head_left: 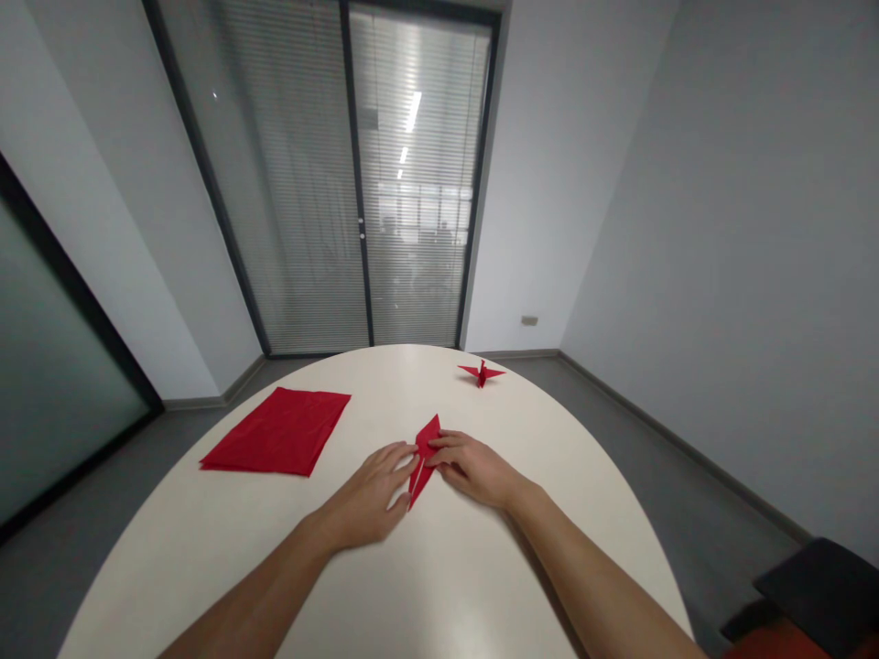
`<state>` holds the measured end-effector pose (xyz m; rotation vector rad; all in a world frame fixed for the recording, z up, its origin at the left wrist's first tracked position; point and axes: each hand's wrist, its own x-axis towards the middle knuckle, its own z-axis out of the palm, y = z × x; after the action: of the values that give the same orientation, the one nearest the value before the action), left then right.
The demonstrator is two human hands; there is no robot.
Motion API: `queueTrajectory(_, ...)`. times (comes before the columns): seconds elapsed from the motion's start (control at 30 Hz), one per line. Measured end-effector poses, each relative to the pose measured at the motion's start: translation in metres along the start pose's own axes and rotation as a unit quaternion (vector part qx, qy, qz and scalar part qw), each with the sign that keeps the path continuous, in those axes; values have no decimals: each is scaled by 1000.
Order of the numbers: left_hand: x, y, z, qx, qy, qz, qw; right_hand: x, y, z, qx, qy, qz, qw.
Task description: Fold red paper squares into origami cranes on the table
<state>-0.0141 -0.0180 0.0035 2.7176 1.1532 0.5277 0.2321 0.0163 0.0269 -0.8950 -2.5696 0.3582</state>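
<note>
A narrow, kite-shaped piece of folded red paper (428, 436) lies on the round white table (439, 604), with a pale slit down its lower half. My left hand (371, 490) rests at its left edge, fingers stretched out and fingertips touching the paper, the thumb apart near the lower point. From the other side, my right hand (477, 465) grips the paper's right edge between bent fingers and thumb. The fingertips cover part of the folds in the middle.
On the left of the table lies a stack of red paper sheets (281, 435). A red origami crane (482, 373) stands near the far right edge. A black chair (824, 586) is at the lower right, and a glass door with blinds (418, 275) is beyond the table.
</note>
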Motion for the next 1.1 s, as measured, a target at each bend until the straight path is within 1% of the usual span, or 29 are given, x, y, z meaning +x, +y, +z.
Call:
queueTrajectory(0.2,2,5,-5,-38,16,22,999,-1,3,1,9,12,-12,1000)
queueTrajectory(0.37,3,6,-4,-79,39,33,996,-1,9,3,9,18,-15,1000)
queueTrajectory(0.47,3,7,-4,-75,48,61,994,-2,16,7,1,26,-12,1000)
queueTrajectory(0.6,5,11,-7,-54,43,91,993,-2,22,10,-7,33,-10,999)
queueTrajectory(0.77,3,13,-9,-43,43,66,996,-3,20,7,-11,36,-14,999)
queueTrajectory(0.87,2,13,-9,-23,40,44,998,-4,18,5,-15,42,-4,999)
queueTrajectory(1.0,2,14,-9,-1,32,50,998,-4,15,3,10,52,30,998)
queueTrajectory(1.1,3,15,-9,-1,31,51,998,-3,13,3,24,57,42,997)
